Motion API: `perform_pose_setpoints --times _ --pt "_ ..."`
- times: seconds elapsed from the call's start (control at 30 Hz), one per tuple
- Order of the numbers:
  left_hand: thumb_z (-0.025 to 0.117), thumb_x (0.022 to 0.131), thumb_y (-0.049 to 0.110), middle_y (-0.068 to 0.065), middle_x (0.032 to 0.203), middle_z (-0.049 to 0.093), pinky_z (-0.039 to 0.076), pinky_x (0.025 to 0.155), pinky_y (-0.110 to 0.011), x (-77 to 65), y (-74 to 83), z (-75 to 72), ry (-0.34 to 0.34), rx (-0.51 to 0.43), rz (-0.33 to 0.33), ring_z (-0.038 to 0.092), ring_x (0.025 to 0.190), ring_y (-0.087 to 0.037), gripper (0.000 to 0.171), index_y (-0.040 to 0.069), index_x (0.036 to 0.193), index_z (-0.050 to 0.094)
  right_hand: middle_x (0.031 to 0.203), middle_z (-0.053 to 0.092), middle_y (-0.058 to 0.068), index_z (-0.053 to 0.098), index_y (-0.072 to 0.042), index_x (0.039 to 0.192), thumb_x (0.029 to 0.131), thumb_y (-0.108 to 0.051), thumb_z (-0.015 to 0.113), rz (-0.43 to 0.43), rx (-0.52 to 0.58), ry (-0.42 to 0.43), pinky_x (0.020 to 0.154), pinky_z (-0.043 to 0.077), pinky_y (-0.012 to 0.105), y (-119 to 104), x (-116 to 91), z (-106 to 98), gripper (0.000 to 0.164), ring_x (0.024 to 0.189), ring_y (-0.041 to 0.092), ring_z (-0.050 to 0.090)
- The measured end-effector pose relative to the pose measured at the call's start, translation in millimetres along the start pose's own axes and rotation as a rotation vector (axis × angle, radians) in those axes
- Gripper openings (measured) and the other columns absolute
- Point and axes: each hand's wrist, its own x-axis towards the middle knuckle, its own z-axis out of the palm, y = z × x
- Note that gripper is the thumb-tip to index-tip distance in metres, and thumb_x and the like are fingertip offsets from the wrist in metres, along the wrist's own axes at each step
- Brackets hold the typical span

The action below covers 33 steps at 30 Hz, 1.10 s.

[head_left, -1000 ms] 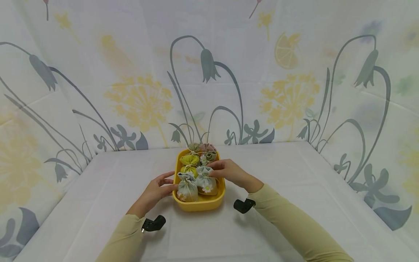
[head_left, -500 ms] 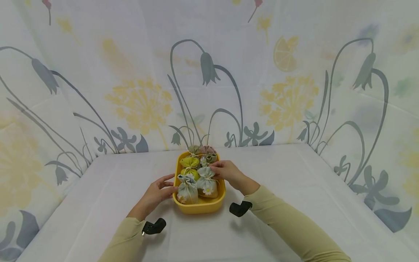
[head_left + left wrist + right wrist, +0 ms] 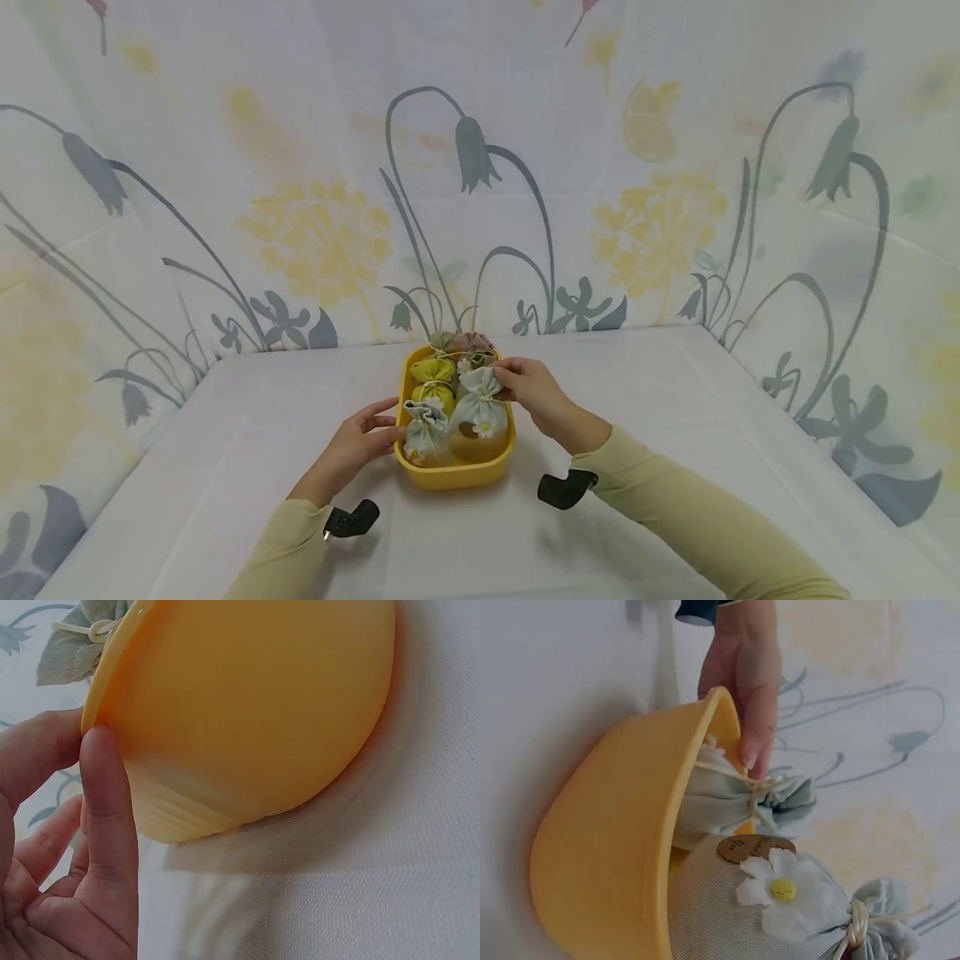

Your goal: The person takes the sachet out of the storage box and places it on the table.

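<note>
A yellow plastic tub (image 3: 454, 478) full of small drawstring sachets stands on the table. My left hand (image 3: 360, 442) pinches its left rim between thumb and finger, plainly seen in the left wrist view. By its gathered neck my right hand (image 3: 538, 398) holds a pale blue sachet (image 3: 480, 408) with a white flower and a brown tag, raised partly above the tub's rim. In the right wrist view this sachet (image 3: 720, 922) leans out over the rim, while the right hand is almost wholly out of frame. Another pale blue sachet (image 3: 427, 432) sits at the tub's front left.
Behind them in the tub are a yellow-green sachet (image 3: 432, 392), a pink one (image 3: 474, 340) and a green one (image 3: 444, 340). A white cloth covers the table (image 3: 262, 433). The flower-printed curtain (image 3: 322, 167) rises along the table's back edge.
The right hand has drawn the front-right pale blue sachet upward by its neck, and its brown tag now shows. The left hand stays at the tub's rim.
</note>
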Motion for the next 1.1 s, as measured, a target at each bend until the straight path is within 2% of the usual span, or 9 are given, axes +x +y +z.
perform_pose_setpoints --times 0.2,0.43,0.57,0.9,1.1 --pt "0.073 0.082 0.019 -0.014 0.117 0.051 0.051 0.081 -0.031 -0.3 0.9 0.2 -0.002 0.004 -0.001 0.058 0.092 -0.019 0.064 0.012 0.138 0.044 0.107 0.059 0.019 0.054 0.011 0.116 0.098 -0.006 0.044 -0.051 0.032 -0.012 0.083 0.05 0.035 -9 -15 -9 0.026 0.089 0.02 0.061" --pt "0.072 0.082 0.018 -0.015 0.117 0.051 0.051 0.081 -0.032 -2.5 2.5 0.2 0.013 0.011 -0.005 0.058 0.092 -0.019 0.063 0.012 0.138 0.044 0.102 0.06 0.013 0.052 0.012 0.116 0.098 -0.004 0.044 -0.096 0.082 -0.035 0.083 0.05 0.031 -12 -32 -26 0.026 0.084 0.014 0.061" --pt "0.072 0.082 0.018 -0.015 0.117 0.051 0.051 0.081 -0.032 -2.9 3.2 0.5 0.008 0.02 -0.002 0.058 0.092 -0.02 0.064 0.012 0.138 0.043 0.101 0.059 0.011 0.05 0.015 0.117 0.098 -0.004 0.043 -0.136 0.066 -0.026 0.083 0.05 0.029 -14 -38 -41 0.027 0.083 0.012 0.061" --pt "0.072 0.082 0.018 -0.014 0.117 0.051 0.051 0.081 -0.032 -1.2 1.2 -0.4 0.017 0.003 0.005 0.058 0.092 -0.019 0.062 0.012 0.138 0.044 0.097 0.055 0.006 0.042 0.019 0.118 0.1 -0.003 0.037 -0.197 0.043 0.036 0.08 0.047 0.02 -14 -38 -80 0.029 0.082 0.005 0.057" --pt "0.073 0.082 0.019 -0.014 0.117 0.051 0.052 0.081 -0.032 -0.5 -0.5 0.6 0.017 -0.004 0.002 0.058 0.092 -0.019 0.063 0.012 0.138 0.045 0.094 0.054 0.002 0.041 0.02 0.118 0.1 -0.001 0.034 -0.197 0.034 0.064 0.077 0.047 0.018 -8 -27 -95 0.029 0.081 0.003 0.056"
